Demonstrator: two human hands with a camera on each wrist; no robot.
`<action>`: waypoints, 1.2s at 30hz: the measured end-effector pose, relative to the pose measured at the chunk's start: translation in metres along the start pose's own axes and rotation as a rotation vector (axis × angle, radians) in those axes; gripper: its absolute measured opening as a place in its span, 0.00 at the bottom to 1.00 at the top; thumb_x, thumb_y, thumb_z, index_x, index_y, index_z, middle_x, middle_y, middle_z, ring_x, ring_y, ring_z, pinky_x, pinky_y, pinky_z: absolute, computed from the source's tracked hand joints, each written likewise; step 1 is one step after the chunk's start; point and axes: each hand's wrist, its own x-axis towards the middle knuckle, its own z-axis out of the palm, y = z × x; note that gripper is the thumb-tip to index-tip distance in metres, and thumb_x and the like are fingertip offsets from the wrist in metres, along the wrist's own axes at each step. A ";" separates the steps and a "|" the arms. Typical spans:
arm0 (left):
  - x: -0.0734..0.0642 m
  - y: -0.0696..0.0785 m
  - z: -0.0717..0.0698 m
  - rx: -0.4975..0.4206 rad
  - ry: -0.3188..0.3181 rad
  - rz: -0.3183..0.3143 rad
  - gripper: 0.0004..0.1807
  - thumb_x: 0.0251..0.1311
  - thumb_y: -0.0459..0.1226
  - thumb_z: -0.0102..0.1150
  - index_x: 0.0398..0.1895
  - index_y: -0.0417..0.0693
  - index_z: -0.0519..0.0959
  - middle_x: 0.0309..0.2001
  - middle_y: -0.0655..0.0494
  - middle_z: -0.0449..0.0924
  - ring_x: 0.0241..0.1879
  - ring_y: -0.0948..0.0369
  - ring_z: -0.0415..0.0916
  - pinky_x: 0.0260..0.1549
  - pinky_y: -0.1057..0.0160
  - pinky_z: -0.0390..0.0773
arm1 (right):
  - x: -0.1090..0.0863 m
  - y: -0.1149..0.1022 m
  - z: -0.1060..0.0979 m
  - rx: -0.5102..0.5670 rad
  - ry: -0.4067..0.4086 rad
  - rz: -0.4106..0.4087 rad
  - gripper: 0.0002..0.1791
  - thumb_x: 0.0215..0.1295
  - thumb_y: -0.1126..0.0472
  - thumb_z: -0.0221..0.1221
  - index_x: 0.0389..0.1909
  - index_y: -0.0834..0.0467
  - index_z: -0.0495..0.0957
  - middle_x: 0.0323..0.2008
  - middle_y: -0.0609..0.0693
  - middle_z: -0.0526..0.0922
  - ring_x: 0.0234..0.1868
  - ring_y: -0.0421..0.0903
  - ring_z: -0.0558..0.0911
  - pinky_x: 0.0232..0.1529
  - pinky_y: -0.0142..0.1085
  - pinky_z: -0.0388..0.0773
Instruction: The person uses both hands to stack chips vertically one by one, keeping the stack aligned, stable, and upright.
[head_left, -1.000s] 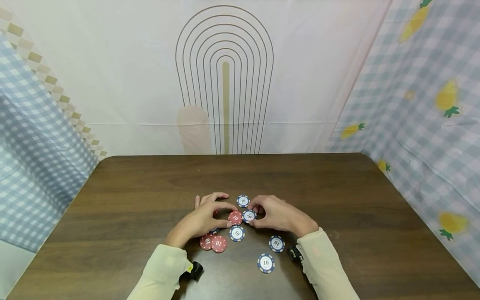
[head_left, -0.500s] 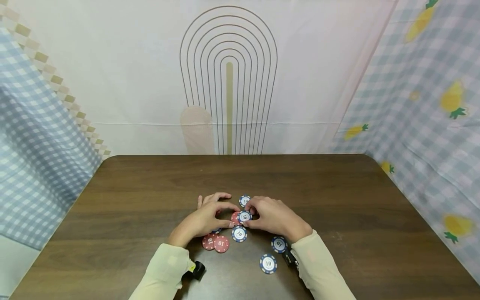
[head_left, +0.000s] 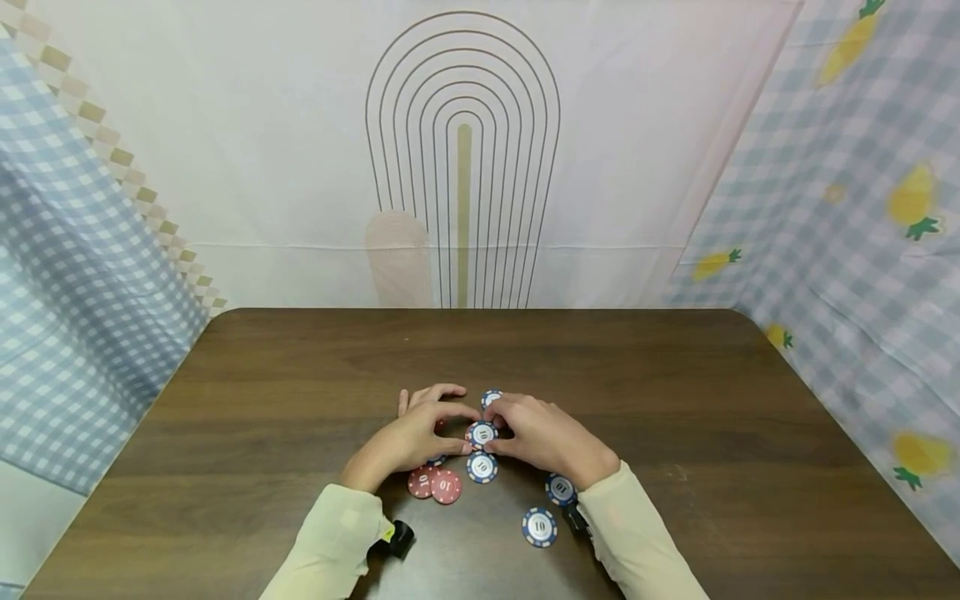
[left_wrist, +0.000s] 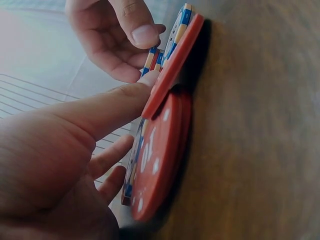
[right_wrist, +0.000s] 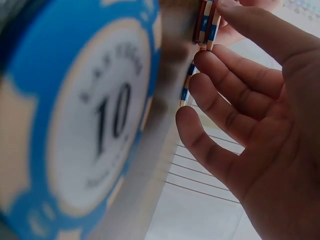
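Closest in there's a pale left sleeve (head_left: 330,525) and a matching right sleeve (head_left: 637,525), with a loose blue-and-white poker chip (head_left: 540,527) lying flat between them. A bit further up, another blue chip (head_left: 561,489) sits by the right wrist, and two overlapping red poker chips (head_left: 446,487) lie near the left one. Then a blue 10 chip (head_left: 482,467) just this side of the action: the right hand (head_left: 551,437) pinches the top blue chip (head_left: 482,434) between thumb and fingers, while the left hand (head_left: 408,433) grips the small stack (left_wrist: 152,61) under it, though I can't really make out how many chips that is. Past the hands, one more blue chip (head_left: 491,399), partly covered, then bare wood-grain surface (head_left: 600,350) and a white arch-print backdrop (head_left: 615,167).
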 end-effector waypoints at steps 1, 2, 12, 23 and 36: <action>0.000 0.000 0.000 0.000 0.000 0.000 0.19 0.64 0.40 0.74 0.58 0.63 0.87 0.76 0.51 0.66 0.78 0.39 0.53 0.73 0.26 0.27 | 0.000 0.000 0.000 0.003 0.000 -0.002 0.12 0.69 0.55 0.71 0.49 0.53 0.85 0.40 0.41 0.84 0.39 0.37 0.80 0.44 0.40 0.81; 0.000 0.000 0.001 0.000 0.000 0.001 0.19 0.64 0.40 0.74 0.58 0.62 0.87 0.76 0.51 0.66 0.78 0.39 0.53 0.73 0.27 0.27 | 0.000 0.000 0.000 0.006 -0.001 -0.001 0.12 0.69 0.55 0.71 0.49 0.53 0.85 0.40 0.41 0.84 0.39 0.37 0.80 0.44 0.40 0.81; -0.002 0.000 0.003 0.006 0.005 0.028 0.22 0.63 0.41 0.75 0.61 0.60 0.86 0.76 0.50 0.66 0.77 0.38 0.54 0.73 0.26 0.27 | 0.001 0.000 0.003 0.023 -0.004 0.024 0.10 0.68 0.56 0.72 0.46 0.52 0.83 0.35 0.39 0.82 0.35 0.37 0.78 0.40 0.38 0.79; -0.006 -0.002 0.006 -0.012 -0.009 0.041 0.23 0.63 0.41 0.75 0.62 0.60 0.86 0.76 0.47 0.65 0.77 0.38 0.53 0.72 0.24 0.27 | -0.003 0.003 0.000 0.080 -0.032 0.053 0.16 0.69 0.52 0.71 0.52 0.54 0.84 0.37 0.42 0.83 0.35 0.37 0.78 0.41 0.37 0.80; -0.002 -0.001 0.000 -0.007 -0.002 0.060 0.21 0.63 0.42 0.75 0.59 0.62 0.87 0.76 0.48 0.66 0.76 0.38 0.54 0.72 0.25 0.29 | -0.020 0.014 -0.042 0.118 -0.031 0.049 0.17 0.69 0.59 0.70 0.56 0.60 0.83 0.45 0.50 0.85 0.43 0.45 0.82 0.46 0.41 0.82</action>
